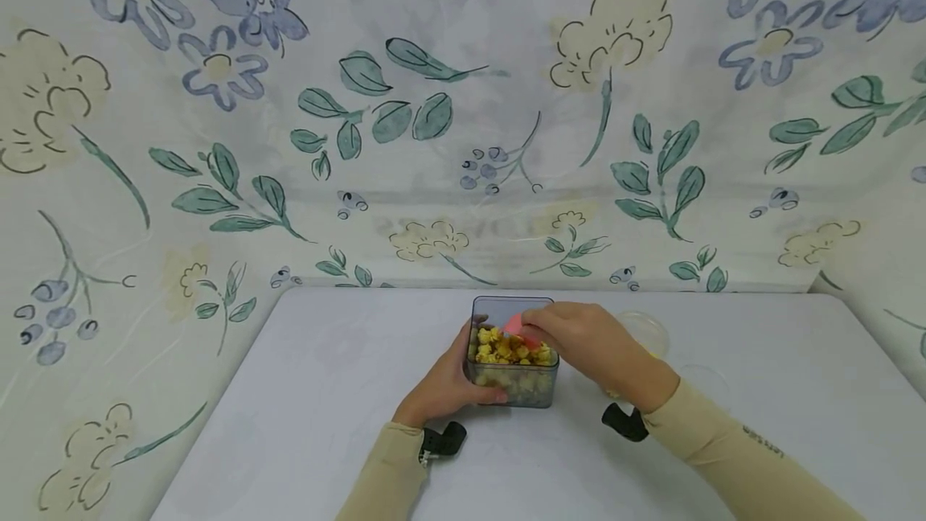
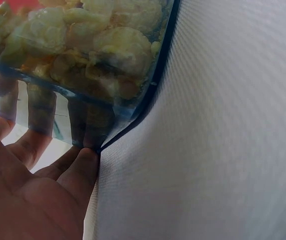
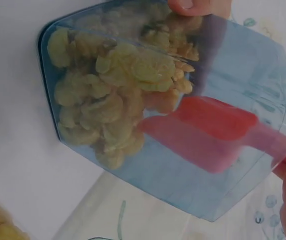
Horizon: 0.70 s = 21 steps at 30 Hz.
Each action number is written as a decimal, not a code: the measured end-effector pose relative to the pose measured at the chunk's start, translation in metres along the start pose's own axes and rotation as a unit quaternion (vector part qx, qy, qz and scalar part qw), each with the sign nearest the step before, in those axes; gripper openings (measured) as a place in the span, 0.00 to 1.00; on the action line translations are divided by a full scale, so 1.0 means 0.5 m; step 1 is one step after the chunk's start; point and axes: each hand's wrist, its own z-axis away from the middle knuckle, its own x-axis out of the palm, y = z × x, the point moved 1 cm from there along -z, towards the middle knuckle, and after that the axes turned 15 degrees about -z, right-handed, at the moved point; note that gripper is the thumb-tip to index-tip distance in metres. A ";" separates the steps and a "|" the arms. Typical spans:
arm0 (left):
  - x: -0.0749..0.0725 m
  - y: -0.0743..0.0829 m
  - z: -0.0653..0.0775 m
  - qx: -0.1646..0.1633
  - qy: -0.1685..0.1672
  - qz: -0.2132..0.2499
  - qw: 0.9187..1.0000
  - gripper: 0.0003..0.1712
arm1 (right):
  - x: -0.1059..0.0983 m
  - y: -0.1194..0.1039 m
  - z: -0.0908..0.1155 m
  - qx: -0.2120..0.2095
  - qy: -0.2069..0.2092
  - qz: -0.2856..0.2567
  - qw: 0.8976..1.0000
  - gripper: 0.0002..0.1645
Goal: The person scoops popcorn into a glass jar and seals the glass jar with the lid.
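A see-through blue-grey plastic box (image 1: 534,389) stands at the middle of the table, part filled with yellow popcorn (image 1: 499,350). My left hand (image 1: 450,376) grips it from the left, thumb on the near wall and fingers spread round the side. In the left wrist view these fingers show through the clear plastic (image 2: 159,60). My right hand (image 1: 589,336) holds a red scoop (image 1: 513,325) by its handle, reaching in over the box's right rim. Through the wall, the right wrist view shows the scoop's blade (image 3: 198,135) inside, its tip at the popcorn.
A clear round bowl (image 1: 647,331) stands to the right, partly behind my right forearm, with another clear round rim (image 1: 712,383) nearer me. More popcorn (image 3: 0,222) shows at the right wrist view's lower corner. Floral cloth (image 1: 477,207) hangs behind the white table (image 1: 347,360).
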 end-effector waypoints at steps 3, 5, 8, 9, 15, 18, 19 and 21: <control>-0.001 0.001 -0.001 0.001 -0.004 -0.001 1.000 0.61 | -0.004 0.000 -0.003 -0.014 -0.011 -0.005 1.000 0.14; -0.001 0.001 -0.001 0.002 -0.006 0.001 1.000 0.61 | -0.006 0.001 -0.004 -0.018 -0.019 -0.007 1.000 0.15; -0.002 0.003 0.000 0.004 -0.008 -0.003 1.000 0.62 | -0.010 0.002 -0.003 -0.024 -0.024 -0.009 0.999 0.16; -0.002 0.003 0.000 0.003 -0.008 -0.005 1.000 0.62 | -0.011 0.002 -0.003 -0.026 -0.024 -0.009 0.999 0.16; -0.003 0.006 0.000 -0.005 -0.011 -0.005 1.000 0.62 | -0.017 0.002 -0.001 -0.021 -0.035 -0.016 0.999 0.13; -0.003 0.007 0.000 -0.005 -0.011 -0.006 1.000 0.62 | -0.013 0.000 -0.003 -0.015 -0.053 -0.002 0.998 0.12; -0.003 0.008 0.001 -0.005 -0.011 -0.007 1.000 0.62 | -0.011 0.000 -0.004 -0.013 -0.060 0.005 0.998 0.12; -0.003 0.008 0.000 -0.005 -0.011 -0.011 1.000 0.62 | -0.009 -0.004 -0.007 -0.011 -0.072 0.020 0.997 0.12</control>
